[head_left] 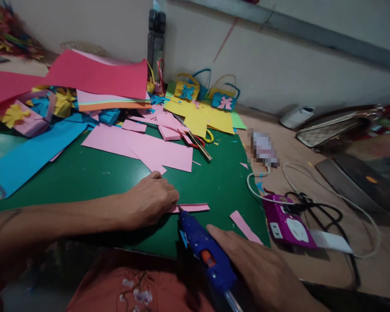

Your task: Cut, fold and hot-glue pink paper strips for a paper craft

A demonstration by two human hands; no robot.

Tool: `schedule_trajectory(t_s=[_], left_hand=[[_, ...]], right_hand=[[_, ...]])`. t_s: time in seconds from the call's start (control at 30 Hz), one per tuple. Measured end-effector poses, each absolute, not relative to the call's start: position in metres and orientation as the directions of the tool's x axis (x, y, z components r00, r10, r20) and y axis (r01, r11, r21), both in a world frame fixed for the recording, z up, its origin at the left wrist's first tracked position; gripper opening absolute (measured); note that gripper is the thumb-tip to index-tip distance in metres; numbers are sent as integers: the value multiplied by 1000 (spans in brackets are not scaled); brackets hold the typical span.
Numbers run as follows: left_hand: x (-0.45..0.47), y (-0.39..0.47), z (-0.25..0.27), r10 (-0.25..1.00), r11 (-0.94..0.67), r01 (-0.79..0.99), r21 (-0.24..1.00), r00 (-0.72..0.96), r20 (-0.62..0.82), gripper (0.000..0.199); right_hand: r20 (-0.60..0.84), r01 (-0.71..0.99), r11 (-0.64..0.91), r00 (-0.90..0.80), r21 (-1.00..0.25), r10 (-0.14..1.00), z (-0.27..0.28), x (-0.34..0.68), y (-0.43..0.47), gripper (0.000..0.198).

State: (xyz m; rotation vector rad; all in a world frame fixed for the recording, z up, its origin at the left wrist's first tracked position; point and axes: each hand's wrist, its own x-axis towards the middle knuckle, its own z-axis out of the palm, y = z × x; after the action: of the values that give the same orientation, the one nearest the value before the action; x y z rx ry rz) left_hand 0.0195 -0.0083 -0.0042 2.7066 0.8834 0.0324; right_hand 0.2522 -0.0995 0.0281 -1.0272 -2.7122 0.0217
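Note:
My right hand (260, 264) is wrapped round a blue glue gun (199, 242) with a clear glue stick (232, 300) jutting from its back end. The gun's nozzle points at a narrow folded pink paper strip (195, 207) lying on the green board (117, 186). Closed over the strip's left end, my left hand (154, 197) presses it near the nozzle; its fingertips are partly hidden. Another pink strip (245, 226) lies to the right, near the board's edge. Beyond my left hand rests a larger pink paper sheet (143, 149).
Red-handled scissors (198, 143) and a box cutter lie among paper scraps. Small paper bags (186, 89) with bows stand by the wall. Red sheets (97, 73) and a blue strip (35, 151) are at left. A purple power strip (287, 223) with cables sits at right.

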Motion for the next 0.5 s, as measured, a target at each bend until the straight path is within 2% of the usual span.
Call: schedule_trajectory(t_s=[0.23, 0.37, 0.5], left_hand=[[17, -8, -9, 561, -792, 540, 285, 828, -9, 22], [16, -8, -11, 554, -793, 522, 314, 833, 13, 23], [15, -8, -15, 561, -789, 513, 337, 826, 56, 25]], right_hand=[[220, 696, 712, -682, -98, 697, 28, 258, -104, 60], [239, 693, 719, -689, -62, 684, 23, 263, -106, 63], [258, 703, 705, -668, -87, 698, 20, 266, -108, 67]])
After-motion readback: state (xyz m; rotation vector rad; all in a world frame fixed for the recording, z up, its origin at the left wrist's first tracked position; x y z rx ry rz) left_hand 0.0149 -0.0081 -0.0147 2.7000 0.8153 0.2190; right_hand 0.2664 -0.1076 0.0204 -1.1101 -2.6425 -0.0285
